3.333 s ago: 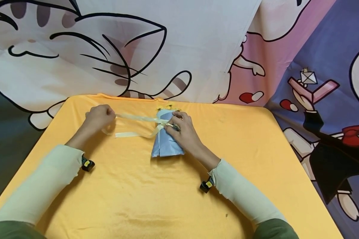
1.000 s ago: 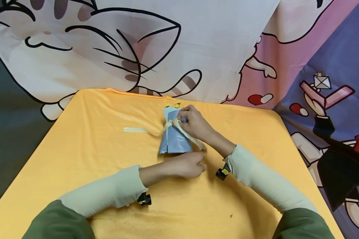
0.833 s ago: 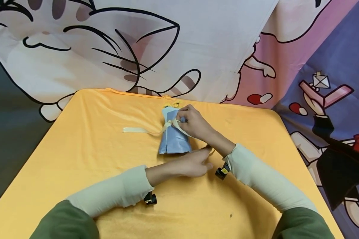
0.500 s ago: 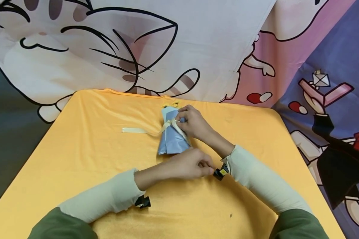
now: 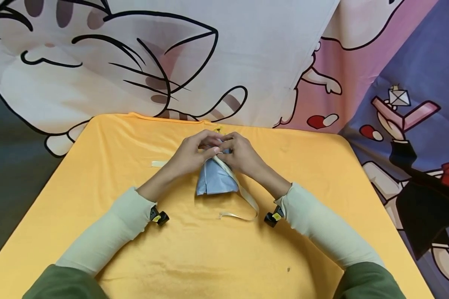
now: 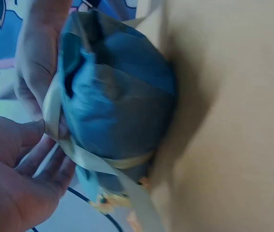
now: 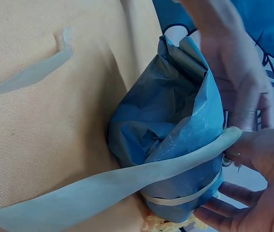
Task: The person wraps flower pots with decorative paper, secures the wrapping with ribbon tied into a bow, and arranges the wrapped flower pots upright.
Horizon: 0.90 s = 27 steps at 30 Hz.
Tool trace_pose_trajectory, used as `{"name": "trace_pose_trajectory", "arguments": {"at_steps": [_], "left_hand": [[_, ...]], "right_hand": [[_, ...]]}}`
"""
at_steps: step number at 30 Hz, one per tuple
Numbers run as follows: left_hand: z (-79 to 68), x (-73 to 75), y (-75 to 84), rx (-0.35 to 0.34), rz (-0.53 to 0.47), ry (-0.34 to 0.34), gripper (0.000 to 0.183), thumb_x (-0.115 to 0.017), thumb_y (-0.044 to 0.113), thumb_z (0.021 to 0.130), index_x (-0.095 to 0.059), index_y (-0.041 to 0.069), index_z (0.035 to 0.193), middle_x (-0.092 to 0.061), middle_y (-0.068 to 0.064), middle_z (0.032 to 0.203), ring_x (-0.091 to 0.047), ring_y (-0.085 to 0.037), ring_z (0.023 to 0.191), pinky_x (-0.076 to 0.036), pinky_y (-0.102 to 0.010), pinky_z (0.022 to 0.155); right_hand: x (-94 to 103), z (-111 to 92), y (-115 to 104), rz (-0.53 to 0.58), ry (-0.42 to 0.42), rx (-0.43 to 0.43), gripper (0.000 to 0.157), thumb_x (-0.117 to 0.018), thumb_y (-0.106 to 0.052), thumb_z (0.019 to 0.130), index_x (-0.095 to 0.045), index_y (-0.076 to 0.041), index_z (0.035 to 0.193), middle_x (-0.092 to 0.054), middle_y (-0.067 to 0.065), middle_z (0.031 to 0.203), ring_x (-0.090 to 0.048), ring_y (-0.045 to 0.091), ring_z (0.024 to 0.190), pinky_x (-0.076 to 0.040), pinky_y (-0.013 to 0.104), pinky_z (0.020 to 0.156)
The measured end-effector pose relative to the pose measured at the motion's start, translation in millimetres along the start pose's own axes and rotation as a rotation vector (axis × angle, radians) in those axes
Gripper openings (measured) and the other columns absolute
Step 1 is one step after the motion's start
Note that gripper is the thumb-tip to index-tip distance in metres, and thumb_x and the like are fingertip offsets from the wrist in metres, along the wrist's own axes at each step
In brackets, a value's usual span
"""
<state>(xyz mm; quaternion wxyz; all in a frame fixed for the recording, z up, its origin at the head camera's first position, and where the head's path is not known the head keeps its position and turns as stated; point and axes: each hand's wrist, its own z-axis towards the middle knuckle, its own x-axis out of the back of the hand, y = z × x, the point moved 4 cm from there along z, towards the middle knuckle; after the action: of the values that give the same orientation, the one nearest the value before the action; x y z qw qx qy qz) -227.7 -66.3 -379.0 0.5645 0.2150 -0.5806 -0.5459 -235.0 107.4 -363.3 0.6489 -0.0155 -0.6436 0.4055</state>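
A small bouquet in blue wrapping paper (image 5: 218,180) lies on the yellow cloth, its yellow flowers (image 5: 218,130) pointing to the far edge. Cream ribbon (image 7: 93,191) is tied round its waist. My right hand (image 5: 243,153) pinches the ribbon at the bouquet's right side, thumb against the band, other fingers spread along the paper. From the left, my left hand (image 5: 192,154) meets it over the knot, thumb (image 6: 33,131) and fingers pinching a part of the ribbon. Both hands largely hide the knot in the head view.
One ribbon tail curls over the yellow tablecloth (image 5: 194,253) in front of the bouquet; the other tail's end (image 5: 158,164) shows left of my left wrist. Behind the table hangs a cartoon-printed backdrop (image 5: 269,62). A small dark speck (image 5: 288,270) lies near the front right.
My left hand has moved from in front of the bouquet up to the knot, letting go of the long ribbon tail, which now lies curled on the cloth. My right hand has stayed put.
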Motion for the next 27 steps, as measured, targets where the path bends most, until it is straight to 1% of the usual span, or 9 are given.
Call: {"name": "trace_pose_trajectory", "arguments": {"at_steps": [3,5,8,10,13,18,22,25,27], "left_hand": [[-1.9,1.0,-11.3,-0.012,-0.029,0.002,0.036,-0.071,0.007,0.111,-0.068,0.009,0.147,-0.078,-0.015,0.136,-0.076,-0.033,0.125,-0.063,-0.05,0.108],[-2.2,0.5,-13.5,-0.033,-0.05,0.013,0.033,-0.07,0.004,0.111,-0.069,0.006,0.144,-0.077,-0.016,0.137,-0.075,-0.034,0.128,-0.062,-0.05,0.111],[-2.3,-1.3,-13.4,-0.049,-0.066,0.034,0.026,-0.068,-0.003,0.11,-0.07,0.001,0.136,-0.072,-0.02,0.139,-0.072,-0.037,0.132,-0.06,-0.05,0.116],[-2.9,-2.5,-14.6,-0.051,-0.048,0.056,0.018,-0.068,-0.005,0.109,-0.072,-0.001,0.126,-0.068,-0.021,0.14,-0.069,-0.038,0.136,-0.059,-0.051,0.118],[-4.8,-2.9,-17.7,-0.02,-0.001,0.087,0.011,-0.068,-0.003,0.11,-0.075,0.0,0.117,-0.065,-0.018,0.138,-0.068,-0.037,0.133,-0.06,-0.052,0.115],[-6.5,-1.9,-18.6,0.034,0.067,0.093,0.014,-0.068,0.004,0.111,-0.079,0.003,0.12,-0.067,-0.014,0.137,-0.071,-0.036,0.129,-0.062,-0.052,0.112],[-6.7,-1.9,-19.5,0.036,0.067,0.09,0.013,-0.065,0.002,0.111,-0.075,0.001,0.12,-0.067,-0.015,0.134,-0.07,-0.035,0.128,-0.061,-0.051,0.114],[-6.9,-3.1,-19.8,0.034,0.064,0.089,0.012,-0.063,0.0,0.111,-0.072,0.002,0.118,-0.066,-0.015,0.129,-0.069,-0.035,0.126,-0.059,-0.051,0.115],[-6.9,-4.3,-19.6,0.033,0.07,0.089,0.012,-0.062,0.0,0.112,-0.072,0.002,0.118,-0.066,-0.015,0.129,-0.069,-0.034,0.127,-0.059,-0.051,0.116]], "right_hand": [[0.2,-0.5,-0.5,0.034,0.001,-0.015,0.016,-0.08,-0.016,0.106,-0.09,-0.004,0.109,-0.083,0.017,0.128,-0.062,0.037,0.147,-0.053,0.055,0.124],[0.6,-0.5,-0.2,0.048,0.005,-0.025,0.016,-0.082,-0.018,0.105,-0.09,-0.004,0.107,-0.084,0.016,0.125,-0.062,0.036,0.148,-0.053,0.055,0.124],[0.5,-0.5,0.9,0.064,0.007,-0.047,0.017,-0.084,-0.02,0.105,-0.09,-0.004,0.105,-0.082,0.017,0.13,-0.062,0.035,0.148,-0.052,0.054,0.125],[-0.5,-0.7,1.7,0.074,-0.001,-0.057,0.017,-0.084,-0.021,0.105,-0.09,-0.004,0.105,-0.08,0.018,0.134,-0.061,0.035,0.149,-0.052,0.054,0.125],[-1.4,-1.5,1.9,0.088,-0.018,-0.066,0.018,-0.083,-0.022,0.106,-0.089,-0.005,0.108,-0.077,0.018,0.139,-0.059,0.035,0.151,-0.051,0.055,0.126],[0.4,-4.1,1.1,0.089,-0.057,-0.072,0.021,-0.076,-0.021,0.109,-0.088,-0.005,0.114,-0.069,0.021,0.151,-0.055,0.037,0.156,-0.05,0.058,0.127],[0.7,-6.2,0.7,0.107,-0.087,-0.093,0.024,-0.07,-0.021,0.111,-0.087,-0.004,0.115,-0.061,0.022,0.16,-0.052,0.038,0.159,-0.048,0.059,0.129],[0.1,-6.7,0.2,0.093,-0.083,-0.09,0.025,-0.069,-0.023,0.111,-0.086,-0.005,0.112,-0.061,0.022,0.161,-0.052,0.038,0.16,-0.046,0.059,0.131],[0.3,-7.3,-0.7,0.075,-0.062,-0.077,0.024,-0.069,-0.024,0.111,-0.085,-0.006,0.111,-0.064,0.022,0.159,-0.053,0.038,0.159,-0.046,0.058,0.132]]}}
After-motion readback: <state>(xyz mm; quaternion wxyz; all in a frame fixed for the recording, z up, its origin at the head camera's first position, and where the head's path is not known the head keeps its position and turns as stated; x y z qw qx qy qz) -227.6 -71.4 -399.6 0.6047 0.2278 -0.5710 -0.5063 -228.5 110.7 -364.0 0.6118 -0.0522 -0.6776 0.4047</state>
